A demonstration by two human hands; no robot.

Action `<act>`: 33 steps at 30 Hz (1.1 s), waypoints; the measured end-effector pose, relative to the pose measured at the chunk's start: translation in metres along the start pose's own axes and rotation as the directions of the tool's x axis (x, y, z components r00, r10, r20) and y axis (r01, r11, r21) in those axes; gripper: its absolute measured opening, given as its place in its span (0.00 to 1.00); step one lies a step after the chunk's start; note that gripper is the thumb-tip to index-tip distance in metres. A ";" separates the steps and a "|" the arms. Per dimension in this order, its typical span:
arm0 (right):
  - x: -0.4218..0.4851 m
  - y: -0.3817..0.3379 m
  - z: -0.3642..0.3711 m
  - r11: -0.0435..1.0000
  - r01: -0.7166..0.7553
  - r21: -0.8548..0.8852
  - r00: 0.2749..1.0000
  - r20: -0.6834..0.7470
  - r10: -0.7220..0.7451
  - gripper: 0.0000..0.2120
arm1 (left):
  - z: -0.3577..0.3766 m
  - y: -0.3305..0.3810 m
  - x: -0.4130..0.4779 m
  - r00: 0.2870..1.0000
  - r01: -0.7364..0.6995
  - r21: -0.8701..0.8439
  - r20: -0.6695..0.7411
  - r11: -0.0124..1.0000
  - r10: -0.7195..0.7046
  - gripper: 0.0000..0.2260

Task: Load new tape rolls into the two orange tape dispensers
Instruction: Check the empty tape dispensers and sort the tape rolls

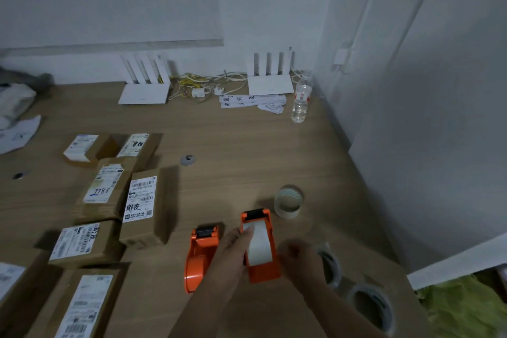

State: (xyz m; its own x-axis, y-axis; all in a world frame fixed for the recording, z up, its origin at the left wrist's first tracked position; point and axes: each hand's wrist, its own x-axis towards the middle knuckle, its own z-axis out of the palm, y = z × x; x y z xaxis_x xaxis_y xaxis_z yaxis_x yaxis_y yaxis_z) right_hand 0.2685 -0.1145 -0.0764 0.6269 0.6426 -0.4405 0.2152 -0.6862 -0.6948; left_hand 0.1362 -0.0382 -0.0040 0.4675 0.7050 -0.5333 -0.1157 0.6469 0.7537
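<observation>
Two orange tape dispensers lie near the table's front edge. The right dispenser (262, 269) holds a white tape roll (258, 244) in its body. My left hand (227, 258) grips that dispenser's left side, with a fingertip on the roll's top end. My right hand (299, 261) is against the dispenser's right side, fingers curled around it. The left dispenser (199, 258) lies apart beside my left hand; I see no roll in it. A clear tape roll (288, 202) stands just beyond the right dispenser. Two more rolls, the nearer roll (373, 307) and one half hidden (330, 261), lie behind my right forearm.
Several labelled cardboard parcels (142, 206) fill the left half of the wooden table (233, 132). At the back stand two white routers (144, 92), cables, paper slips and a water bottle (301, 99). A white wall (411, 118) closes the right side.
</observation>
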 end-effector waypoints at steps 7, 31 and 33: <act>-0.007 -0.060 -0.022 0.864 -0.011 0.503 0.964 0.235 -0.124 0.09 | -0.005 -0.002 0.011 0.999 0.016 0.176 -0.047 0.984 -0.007 0.10; 0.121 0.003 -0.139 0.971 0.106 -0.213 0.994 0.015 -0.105 0.19 | -0.018 -0.031 0.041 0.988 0.071 0.283 -0.155 0.956 -0.028 0.07; 0.141 0.020 -0.136 0.992 0.054 -0.116 0.996 -0.064 -0.062 0.24 | -0.018 -0.034 0.042 0.989 0.066 0.289 -0.145 0.955 -0.024 0.08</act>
State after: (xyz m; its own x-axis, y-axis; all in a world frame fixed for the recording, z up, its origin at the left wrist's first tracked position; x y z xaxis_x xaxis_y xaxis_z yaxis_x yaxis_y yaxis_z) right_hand 0.4634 -0.0842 -0.0749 0.6590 0.6606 -0.3597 0.3343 -0.6856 -0.6467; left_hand 0.1436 -0.0253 -0.0590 0.3382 0.7239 -0.6013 0.1737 0.5800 0.7959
